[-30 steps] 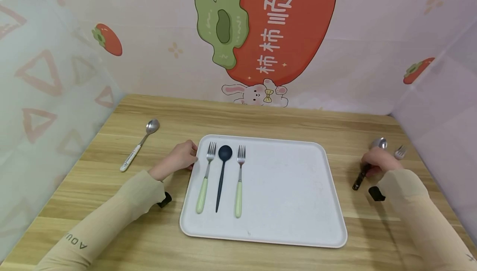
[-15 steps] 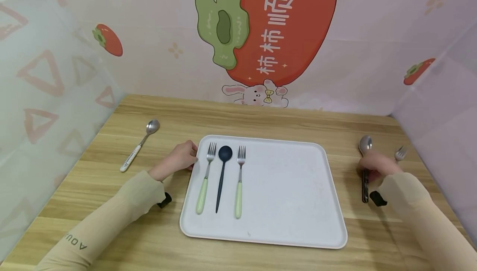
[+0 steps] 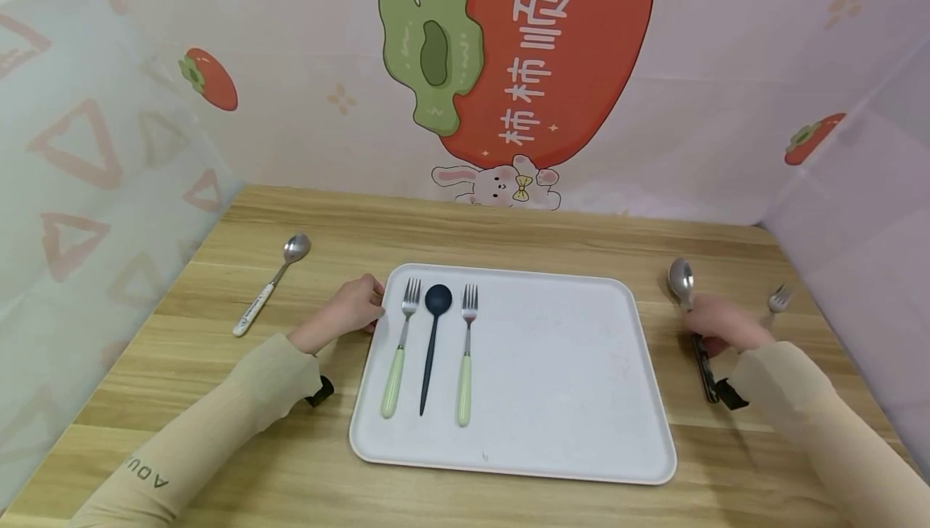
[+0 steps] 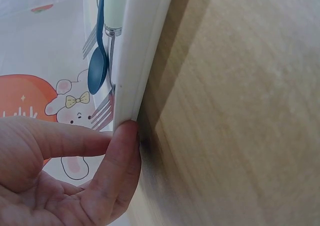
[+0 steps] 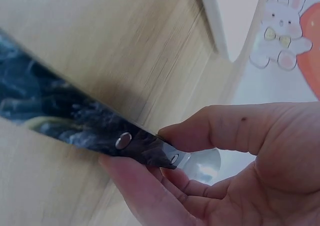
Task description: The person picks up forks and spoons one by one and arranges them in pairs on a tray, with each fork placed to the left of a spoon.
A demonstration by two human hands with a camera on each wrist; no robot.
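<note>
My left hand pinches the left rim of the white tray; in the left wrist view the thumb lies over the rim and the fingertips press its outer side. Two forks with pale green handles, a left fork and a right fork, lie on the tray with a black spoon between them. To the right of the tray, my right hand holds a metal spoon between thumb and fingers. Its dark marbled handle has round rivets; the hand covers the neck in the head view.
A spoon with a white handle lies on the wooden table at the far left. Beyond my right hand lies a small fork, partly hidden by that hand. Printed wall sheets enclose the back and sides.
My right hand has moved left toward the tray, carrying the spoon, and the spoon's bowl has swung left. The left hand and the tray stay in place.
</note>
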